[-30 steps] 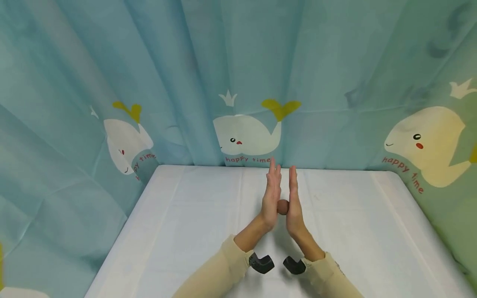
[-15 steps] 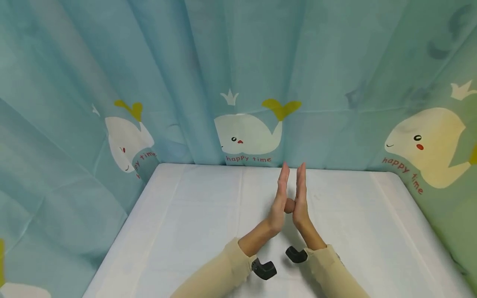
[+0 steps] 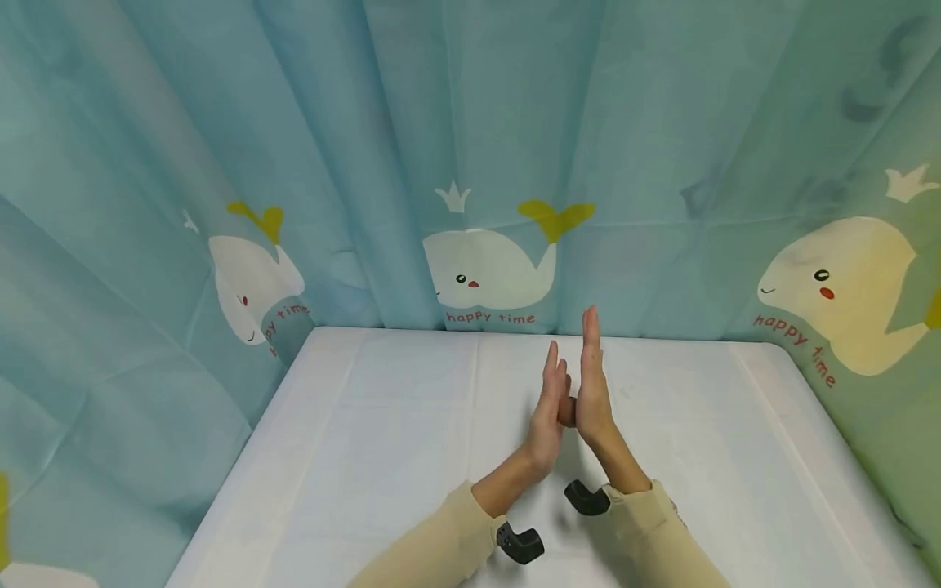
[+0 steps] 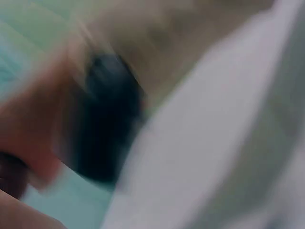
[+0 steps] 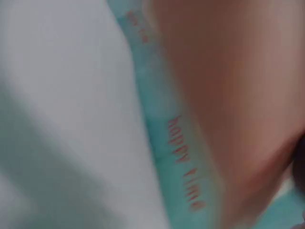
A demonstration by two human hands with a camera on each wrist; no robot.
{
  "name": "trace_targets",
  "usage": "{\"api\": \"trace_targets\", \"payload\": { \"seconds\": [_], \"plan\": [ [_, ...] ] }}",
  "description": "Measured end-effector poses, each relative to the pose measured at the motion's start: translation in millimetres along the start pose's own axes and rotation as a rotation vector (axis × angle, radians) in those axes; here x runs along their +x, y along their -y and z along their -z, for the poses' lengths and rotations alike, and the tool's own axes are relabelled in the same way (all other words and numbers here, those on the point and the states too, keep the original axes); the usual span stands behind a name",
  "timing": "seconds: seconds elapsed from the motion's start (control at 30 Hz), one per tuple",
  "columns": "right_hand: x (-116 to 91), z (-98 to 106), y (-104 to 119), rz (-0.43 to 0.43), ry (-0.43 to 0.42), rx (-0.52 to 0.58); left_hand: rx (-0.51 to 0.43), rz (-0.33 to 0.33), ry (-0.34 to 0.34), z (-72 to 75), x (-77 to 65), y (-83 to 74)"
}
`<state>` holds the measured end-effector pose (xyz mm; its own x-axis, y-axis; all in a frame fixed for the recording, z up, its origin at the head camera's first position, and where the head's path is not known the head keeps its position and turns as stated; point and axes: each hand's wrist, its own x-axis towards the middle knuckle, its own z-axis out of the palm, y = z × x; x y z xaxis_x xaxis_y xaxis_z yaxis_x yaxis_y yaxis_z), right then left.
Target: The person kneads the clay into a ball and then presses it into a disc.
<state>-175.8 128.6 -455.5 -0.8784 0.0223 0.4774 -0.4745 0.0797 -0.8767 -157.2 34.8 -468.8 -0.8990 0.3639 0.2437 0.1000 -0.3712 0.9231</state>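
A small brown ball (image 3: 567, 412), perhaps clay, is sandwiched between two facing palms above the table in the head view. On its left side, my left hand (image 3: 546, 425) presses with straight fingers pointing away. My right hand (image 3: 594, 400) lies flat against the other side, its fingertips reaching farther forward than the left ones. Part of the ball is covered by the palms. Motion blurs the left wrist view, where the ball (image 4: 12, 176) shows dark at the left edge. In the right wrist view the ball (image 5: 299, 164) peeks in beside the blurred right hand (image 5: 233, 95).
Below the hands spreads a white-covered table (image 3: 397, 408). A blue-green curtain (image 3: 662, 163) with whale prints surrounds its back and sides. Black wrist cameras, left (image 3: 520, 543) and right (image 3: 586, 497), jut from the beige sleeves.
The hands slide back and forth against each other: the right hand has moved forward, the left back toward the person. Both shifted slightly right since a second ago, the ball staying between them.
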Motion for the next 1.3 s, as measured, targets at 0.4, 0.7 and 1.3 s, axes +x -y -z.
{"api": "trace_targets", "payload": {
  "seconds": [0.4,0.7,1.3],
  "plan": [
    [-31.2,-20.8,10.6,0.037,0.044,0.123,0.255,-0.06,-0.091,13.5,30.2,-3.3],
    [-9.1,5.0,-19.0,-0.142,-0.027,0.185,0.175,-0.12,0.033,-5.1,14.3,-12.1],
    [-16.7,4.4,-26.5,-0.06,0.03,0.117,0.219,-0.104,0.031,-4.6,22.2,-14.9]
  ]
}}
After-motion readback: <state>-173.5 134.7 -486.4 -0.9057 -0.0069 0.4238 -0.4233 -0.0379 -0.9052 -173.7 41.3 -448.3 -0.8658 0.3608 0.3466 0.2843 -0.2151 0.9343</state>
